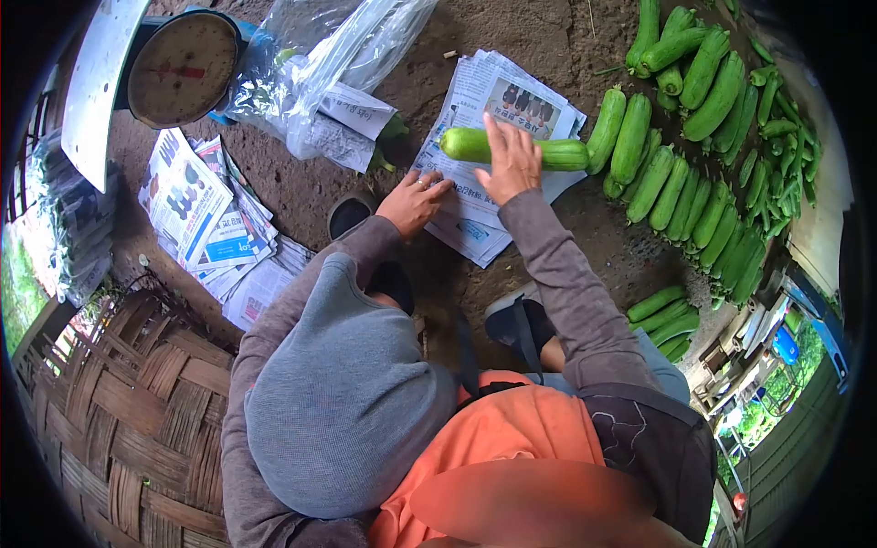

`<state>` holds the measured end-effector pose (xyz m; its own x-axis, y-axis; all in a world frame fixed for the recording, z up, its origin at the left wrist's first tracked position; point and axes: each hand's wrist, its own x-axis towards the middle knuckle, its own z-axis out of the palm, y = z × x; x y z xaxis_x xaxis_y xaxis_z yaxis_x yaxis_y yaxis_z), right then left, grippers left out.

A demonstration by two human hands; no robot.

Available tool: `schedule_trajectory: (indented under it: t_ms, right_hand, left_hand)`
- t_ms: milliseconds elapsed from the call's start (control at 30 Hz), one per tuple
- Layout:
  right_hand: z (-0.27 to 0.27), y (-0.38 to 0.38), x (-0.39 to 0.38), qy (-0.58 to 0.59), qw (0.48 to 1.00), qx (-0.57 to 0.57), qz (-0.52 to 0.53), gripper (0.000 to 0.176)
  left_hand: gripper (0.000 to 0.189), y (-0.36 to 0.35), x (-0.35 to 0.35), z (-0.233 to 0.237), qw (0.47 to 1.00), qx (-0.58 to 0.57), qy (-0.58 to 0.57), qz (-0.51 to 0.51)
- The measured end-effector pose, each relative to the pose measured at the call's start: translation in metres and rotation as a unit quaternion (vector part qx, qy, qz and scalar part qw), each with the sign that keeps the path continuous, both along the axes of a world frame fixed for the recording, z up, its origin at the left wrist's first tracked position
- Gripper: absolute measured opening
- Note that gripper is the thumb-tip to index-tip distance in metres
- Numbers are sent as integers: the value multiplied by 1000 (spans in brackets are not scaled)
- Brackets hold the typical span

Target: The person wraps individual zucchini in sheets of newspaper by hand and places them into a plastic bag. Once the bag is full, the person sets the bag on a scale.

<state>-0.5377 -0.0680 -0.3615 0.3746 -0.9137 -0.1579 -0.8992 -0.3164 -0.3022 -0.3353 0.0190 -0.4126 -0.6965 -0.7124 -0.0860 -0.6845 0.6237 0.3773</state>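
A long green gourd (565, 155) lies across a stack of newspaper sheets (470, 233) on the dirt floor. My right hand (512, 160) rests over the middle of this gourd, palm down, fingers stretched out. At the left edge of the stack is my left hand (416, 203), its fingertips on the paper, left of and below the gourd's rounded end. The fingers of my left hand are bent and close together; whether they pinch a sheet I cannot make out. Just right of the stack, another gourd (607, 130) touches or nearly touches the first one's end.
Rows of green gourds (671, 192) fill the right side. A clear plastic bag (311, 64) with newspaper-wrapped produce lies at the upper left, beside a round dial scale (183, 71). More newspapers (187, 196) lie at the left, near a woven bamboo surface (128, 411).
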Motion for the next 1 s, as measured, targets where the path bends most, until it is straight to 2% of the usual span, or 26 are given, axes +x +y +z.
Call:
schedule_trajectory:
  t_ms: [200, 233, 433, 533, 567, 667, 700, 800, 833, 933, 1000]
  right_hand:
    - [-6, -2, -63, 31, 997, -64, 36, 86]
    - [-7, -3, -67, 45, 997, -51, 48, 78]
    - [-2, 19, -49, 51, 999, -3, -15, 71]
    - [-6, 33, -47, 15, 999, -37, -9, 68]
    - [-6, 34, -50, 7, 1000, -3, 0, 62]
    - [-6, 42, -56, -37, 999, -7, 18, 58]
    - [-8, 45, -57, -67, 998, -9, 5, 47]
    - [5, 51, -59, -217, 974, -23, 53, 35]
    - [13, 55, -58, -218, 973, -13, 71, 22]
    - [13, 67, -68, -97, 991, -19, 90, 15]
    - [10, 66, -71, -123, 990, -24, 62, 11]
  left_hand:
    - [33, -3, -1, 2, 1000, -10, 6, -9]
    - [32, -3, -2, 1, 1000, -1, 11, -6]
    - [32, 1, -4, -5, 1000, -1, 17, 6]
    - [29, -3, -4, 4, 995, -32, 82, 37]
    - [28, -5, -4, 7, 995, -11, 92, 41]
    - [23, -8, -4, 15, 990, 23, 128, 61]
    - [22, -7, -4, 17, 987, 14, 143, 74]
    - [20, -5, -5, 20, 984, 19, 152, 89]
    - [20, -5, -5, 21, 984, 26, 149, 89]
    - [20, -8, -4, 19, 986, 24, 140, 87]
    - [19, -11, -5, 21, 984, 23, 151, 86]
